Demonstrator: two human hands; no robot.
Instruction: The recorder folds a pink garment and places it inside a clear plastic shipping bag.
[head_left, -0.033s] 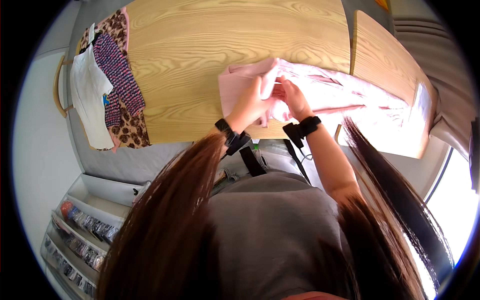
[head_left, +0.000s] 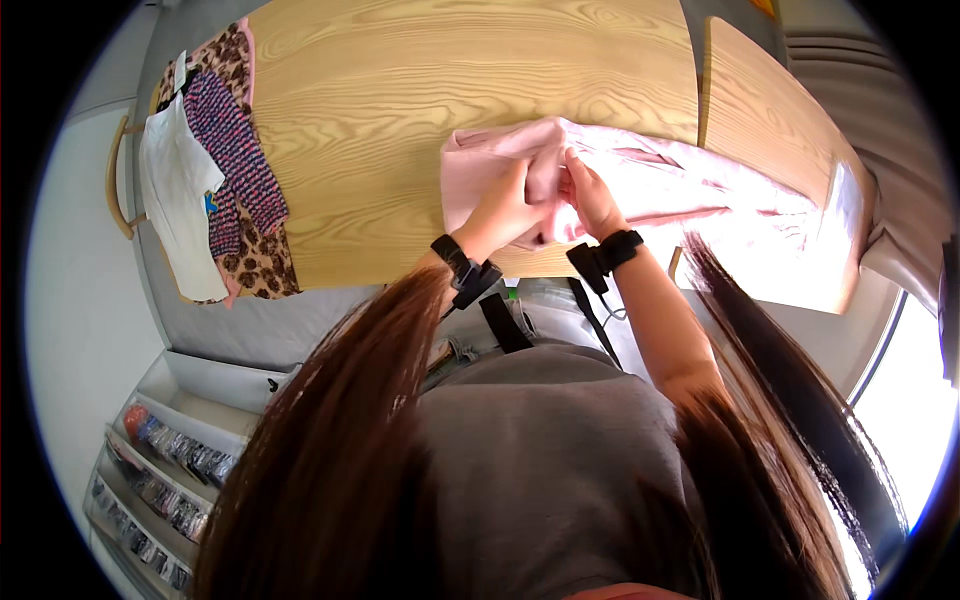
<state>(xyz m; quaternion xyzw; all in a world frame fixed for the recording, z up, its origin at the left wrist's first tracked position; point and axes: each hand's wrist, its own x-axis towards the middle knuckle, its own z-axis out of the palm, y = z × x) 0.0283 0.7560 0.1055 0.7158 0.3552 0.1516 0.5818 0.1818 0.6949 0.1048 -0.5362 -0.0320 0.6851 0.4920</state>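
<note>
A long pale pink garment (head_left: 475, 165) lies along the near side of the wooden table, its left part gathered into a raised fold and its right part trailing off across the side leaf. My left hand (head_left: 503, 207) is closed around the bunched cloth of that fold. Close beside it on the right, my right hand (head_left: 592, 200) pinches the same fold, thumb up; some of its fingers are hidden behind the cloth. Both wrists wear black straps with small black boxes. Strong light washes out the garment's right half.
At the table's (head_left: 350, 130) left end hang a white garment (head_left: 180, 190), a dark pink-and-blue knit (head_left: 240, 150) and a leopard-print cloth (head_left: 268, 265) over a wooden chair. A tiered shelf (head_left: 190, 400) with small packets stands at lower left. A side leaf (head_left: 760, 110) adjoins the right.
The raised fold of pink cloth between my hands has tipped lower and looks more bunched. My left hand has shifted slightly, and my right thumb now presses against the fold.
</note>
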